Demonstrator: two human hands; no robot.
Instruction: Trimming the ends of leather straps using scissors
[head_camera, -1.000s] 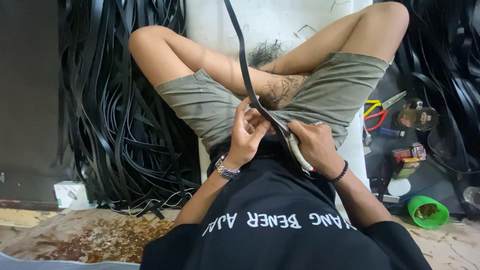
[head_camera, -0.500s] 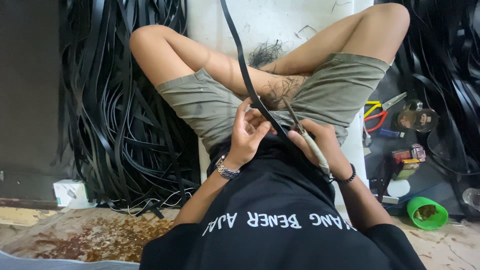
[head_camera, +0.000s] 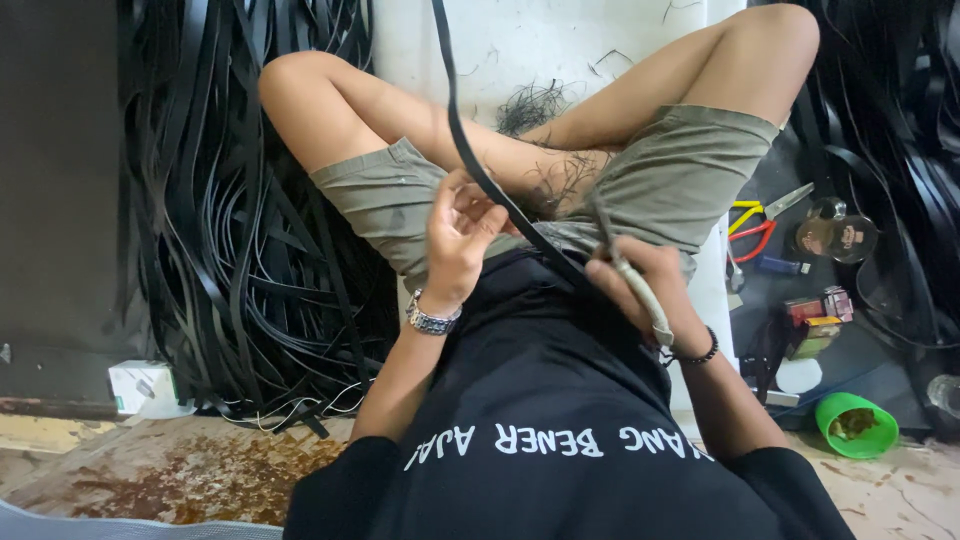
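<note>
black strips (head_camera: 250, 250) piled left, scissors (head_camera: 757, 220) right

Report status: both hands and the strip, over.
Left hand pinching the black rubber strip, strip running up out of frame. Right hand gripping a pale-handled tool at the strip. Nothing blocking; loose strip pile on the left.

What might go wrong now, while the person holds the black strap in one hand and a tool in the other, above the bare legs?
1. The tool in the right hand seems to work near the left hand fingers on the black strap; a slip might hurt them.
2. It happens above bare crossed legs, so a slip downward could reach skin.
</note>
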